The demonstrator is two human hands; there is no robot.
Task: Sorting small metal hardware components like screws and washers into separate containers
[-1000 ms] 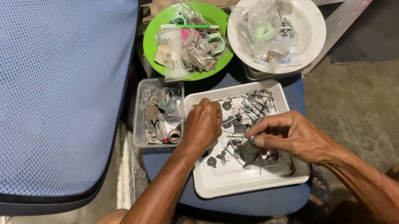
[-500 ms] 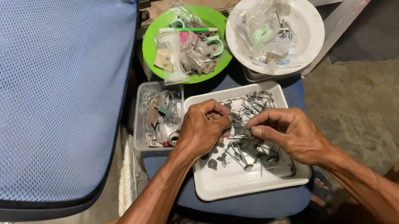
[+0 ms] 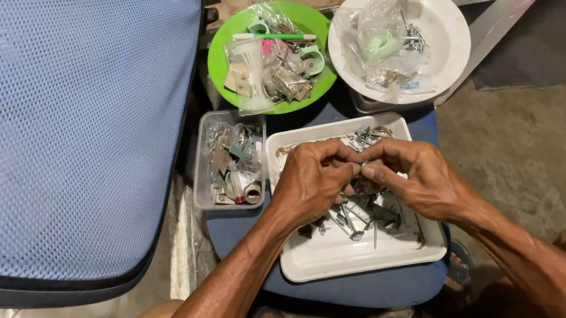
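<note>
Hard to make out: a small piece pinched where both sets of fingertips meet, too small and too covered to name. Hidden beneath the hands: the middle of the white square tray, with only part of its heap of grey screws and metal bits showing below the knuckles and a few more at the far rim. Left hand curled narrow, fingers folded in, tips pressed against those of the right hand, likewise bent close and nearly shut; both held just above the tray, touching each other at the fingertips. Cut off at the bottom edge: both forearms and bare knees. Just left of the tray, touching its side, a clear plastic box of mixed metal parts. Beyond it, a green plate with small bags, a bundle of white cable ties and odd fittings; beside that, a white bowl with a crumpled clear bag, contents blurred. Under the tray, a blue seat cushion. At left, filling much of the view, a blue mesh chair back, its outer edges out of frame.
</note>
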